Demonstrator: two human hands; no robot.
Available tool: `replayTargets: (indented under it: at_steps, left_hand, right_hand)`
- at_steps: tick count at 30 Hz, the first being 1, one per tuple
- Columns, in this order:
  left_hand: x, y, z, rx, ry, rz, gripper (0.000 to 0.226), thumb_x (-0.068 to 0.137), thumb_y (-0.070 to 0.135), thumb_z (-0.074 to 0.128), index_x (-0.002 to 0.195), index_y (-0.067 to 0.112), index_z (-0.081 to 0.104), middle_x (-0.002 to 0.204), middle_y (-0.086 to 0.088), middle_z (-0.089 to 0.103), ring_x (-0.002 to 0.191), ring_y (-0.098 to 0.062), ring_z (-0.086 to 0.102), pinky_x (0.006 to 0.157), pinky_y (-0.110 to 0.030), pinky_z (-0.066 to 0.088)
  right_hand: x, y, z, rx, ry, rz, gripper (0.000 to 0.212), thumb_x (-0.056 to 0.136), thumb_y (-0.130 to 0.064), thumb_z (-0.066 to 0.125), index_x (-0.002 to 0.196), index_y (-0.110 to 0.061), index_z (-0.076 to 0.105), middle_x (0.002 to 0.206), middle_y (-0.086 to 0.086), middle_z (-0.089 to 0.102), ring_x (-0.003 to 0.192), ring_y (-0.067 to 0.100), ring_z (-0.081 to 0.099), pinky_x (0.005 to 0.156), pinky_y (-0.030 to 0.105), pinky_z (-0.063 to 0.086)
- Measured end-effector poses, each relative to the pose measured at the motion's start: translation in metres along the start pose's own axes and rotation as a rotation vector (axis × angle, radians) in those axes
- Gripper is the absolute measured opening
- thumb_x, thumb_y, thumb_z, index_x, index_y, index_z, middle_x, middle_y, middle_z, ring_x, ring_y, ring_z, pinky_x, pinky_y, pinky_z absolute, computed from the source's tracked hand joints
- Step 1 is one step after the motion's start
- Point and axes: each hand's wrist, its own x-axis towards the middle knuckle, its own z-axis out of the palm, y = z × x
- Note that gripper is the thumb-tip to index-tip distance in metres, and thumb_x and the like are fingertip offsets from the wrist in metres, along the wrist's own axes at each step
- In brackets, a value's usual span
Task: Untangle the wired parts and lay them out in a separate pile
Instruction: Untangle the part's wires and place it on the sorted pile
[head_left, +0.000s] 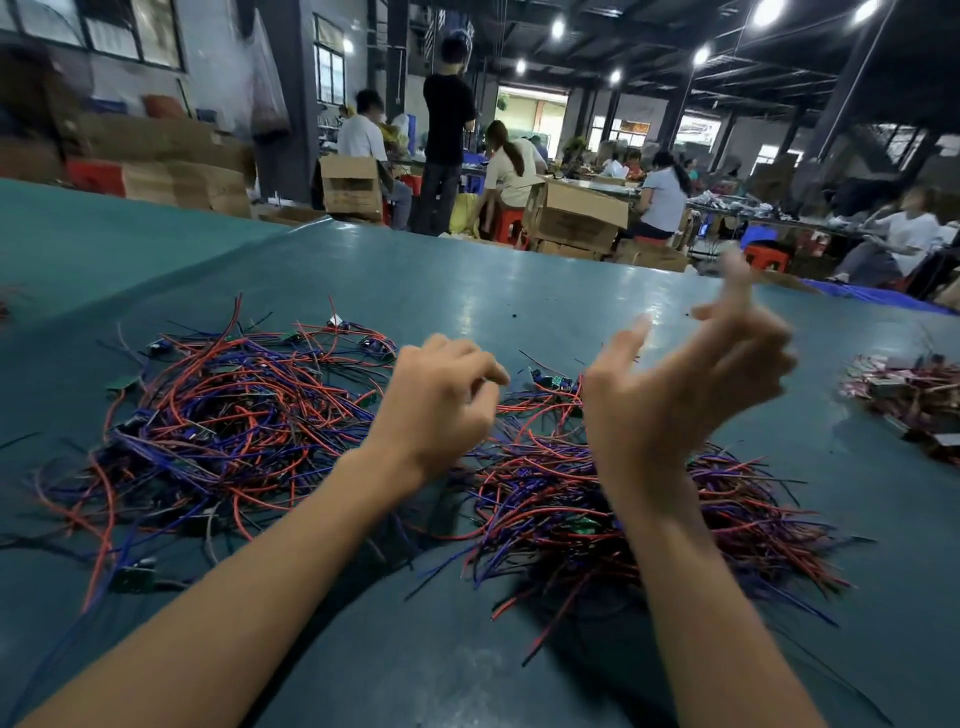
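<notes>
Hovering left hand (441, 400), fingers (467, 361) loosely curled, over wire tangle (223, 415); right hand (685, 395) raised, fingers (621, 345) spread; cardboard box (576, 215) behind, contents hidden.

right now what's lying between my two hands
Head view: a small circuit board with red wires lies on the table, between the left hand and the right hand.
</notes>
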Motion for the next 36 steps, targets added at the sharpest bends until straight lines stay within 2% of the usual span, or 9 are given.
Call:
replayTargets:
  at_steps: [3,6,9,12,14,22,26,29,36]
  left_hand:
    - [0.021,-0.033,-0.021,0.148,-0.123,-0.273,0.026,0.089,0.013,0.057,0.104,0.020,0.077,0.110,-0.004,0.072,0.107,-0.031,0.061,0.097,-0.047,0.046]
    - [0.036,-0.067,-0.043,0.250,-0.237,-0.364,0.026,0.087,0.015,0.057,0.103,0.021,0.077,0.109,-0.006,0.074,0.107,-0.032,0.064,0.099,-0.048,0.048]
    - [0.047,-0.098,-0.057,0.417,-0.438,-0.412,0.029,0.083,0.014,0.058,0.103,0.023,0.077,0.111,-0.009,0.074,0.106,-0.034,0.066,0.095,-0.047,0.053]
    - [0.051,-0.127,-0.061,0.605,-0.627,-0.456,0.028,0.080,0.018,0.059,0.104,0.023,0.073,0.110,-0.010,0.072,0.103,-0.034,0.066,0.087,-0.042,0.055]
    - [0.049,-0.144,-0.061,0.719,-0.726,-0.466,0.022,0.080,0.025,0.060,0.100,0.020,0.068,0.109,-0.012,0.071,0.102,-0.036,0.065,0.088,-0.045,0.056]
    - [0.051,-0.156,-0.056,0.809,-0.709,-0.350,0.009,0.085,0.039,0.074,0.091,0.032,0.072,0.102,0.001,0.072,0.105,-0.027,0.065,0.085,-0.041,0.041]
    - [0.056,-0.154,-0.071,0.719,-0.697,-0.298,0.033,0.087,0.049,0.074,0.105,0.022,0.073,0.105,-0.006,0.073,0.102,-0.030,0.066,0.087,-0.041,0.053]
    - [0.059,-0.146,-0.086,0.542,-0.565,-0.236,0.055,0.087,0.050,0.074,0.133,0.025,0.058,0.109,-0.007,0.074,0.107,-0.032,0.066,0.088,-0.041,0.053]
    - [0.074,-0.102,-0.105,0.108,-0.163,-0.027,0.038,0.094,0.038,0.067,0.127,0.018,0.065,0.092,-0.004,0.069,0.076,-0.017,0.067,0.073,-0.029,0.055]
  right_hand:
    - [-0.035,-0.030,0.002,-0.097,-0.176,-0.230,0.081,0.076,-0.006,0.064,0.150,-0.016,0.032,0.141,0.009,0.032,0.134,0.032,0.037,0.096,0.046,0.034]
    - [-0.046,-0.037,0.002,0.146,-0.320,-0.391,0.060,0.077,0.001,0.062,0.137,-0.007,0.057,0.129,0.015,0.058,0.122,0.033,0.055,0.094,0.048,0.044]
    - [-0.062,-0.029,0.004,0.373,-0.797,-0.426,0.029,0.084,0.001,0.057,0.104,-0.007,0.076,0.099,0.009,0.072,0.085,0.035,0.068,0.072,0.047,0.054]
    - [-0.079,-0.025,0.008,0.253,-1.309,-0.398,0.027,0.088,-0.006,0.055,0.102,-0.012,0.077,0.103,0.006,0.070,0.094,0.033,0.066,0.077,0.043,0.055]
    - [-0.084,-0.018,0.011,0.150,-1.482,-0.395,0.030,0.088,-0.010,0.053,0.108,-0.016,0.075,0.109,0.004,0.067,0.104,0.029,0.060,0.084,0.039,0.052]
    - [-0.093,-0.015,0.010,0.173,-1.459,-0.416,0.030,0.092,-0.014,0.052,0.112,-0.019,0.073,0.112,0.001,0.065,0.105,0.025,0.054,0.079,0.039,0.051]
    - [-0.093,-0.015,0.010,0.192,-1.450,-0.405,0.029,0.092,-0.014,0.051,0.111,-0.018,0.074,0.111,0.001,0.066,0.105,0.025,0.054,0.079,0.039,0.051]
    - [-0.093,-0.015,0.010,0.204,-1.445,-0.405,0.029,0.093,-0.014,0.051,0.110,-0.019,0.074,0.109,0.000,0.066,0.102,0.025,0.054,0.077,0.038,0.051]
    - [-0.093,-0.015,0.011,0.250,-1.411,-0.404,0.028,0.095,-0.014,0.052,0.111,-0.017,0.074,0.109,0.001,0.067,0.107,0.024,0.058,0.082,0.040,0.053]
